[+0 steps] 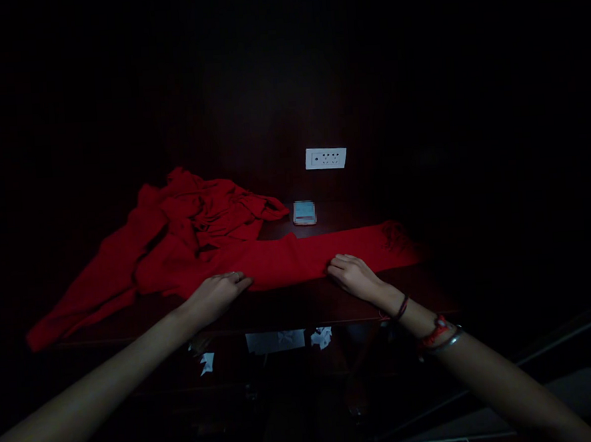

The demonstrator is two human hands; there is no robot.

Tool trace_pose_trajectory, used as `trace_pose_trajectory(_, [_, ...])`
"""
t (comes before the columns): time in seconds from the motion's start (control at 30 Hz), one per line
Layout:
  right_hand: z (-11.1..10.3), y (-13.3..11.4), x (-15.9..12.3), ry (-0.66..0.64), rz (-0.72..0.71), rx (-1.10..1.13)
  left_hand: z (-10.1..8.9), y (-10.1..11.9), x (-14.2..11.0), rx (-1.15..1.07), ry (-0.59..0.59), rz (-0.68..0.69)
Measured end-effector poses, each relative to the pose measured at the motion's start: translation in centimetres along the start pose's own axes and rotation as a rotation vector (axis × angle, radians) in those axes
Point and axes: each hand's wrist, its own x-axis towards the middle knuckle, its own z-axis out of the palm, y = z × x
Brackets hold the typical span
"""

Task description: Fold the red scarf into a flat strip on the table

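A long red scarf (273,262) lies along a dark table. Its right end, with a dark fringe, is flat, and its left part is a crumpled heap that reaches over the front edge. My left hand (220,292) is closed on the scarf's near edge, left of the middle, with a ring on one finger. Farther right, my right hand (353,275) has its fingers curled around the same near edge, with bracelets on the wrist. Between the two hands the cloth is fairly smooth, apart from one small raised fold.
Behind the scarf a small pale square object (304,212) sits on the table (330,302). A white socket plate (326,158) is on the dark back wall. Below the table edge, white papers (275,341) show in a shadowed space. Much of the surroundings is too dark to make out.
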Motion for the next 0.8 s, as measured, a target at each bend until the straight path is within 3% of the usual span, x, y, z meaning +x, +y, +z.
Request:
trace_pose_trajectory(0.23, [-0.4, -2.0, 2.2, 0.006, -0.068, 0.046, 0.4, 1.0, 1.3, 0.106, 0.046, -0.046])
trace_pose_trajectory(0.5, [0.5, -2.2, 2.5, 0.053, -0.068, 0.017, 1.2, -0.3, 0.2, 0.18, 0.132, 0.027])
trace_pose_trajectory(0.8, [0.3, -2.5, 2.3, 0.068, -0.071, 0.109, 0.3, -0.1, 0.2, 0.07, 0.137, 0.216])
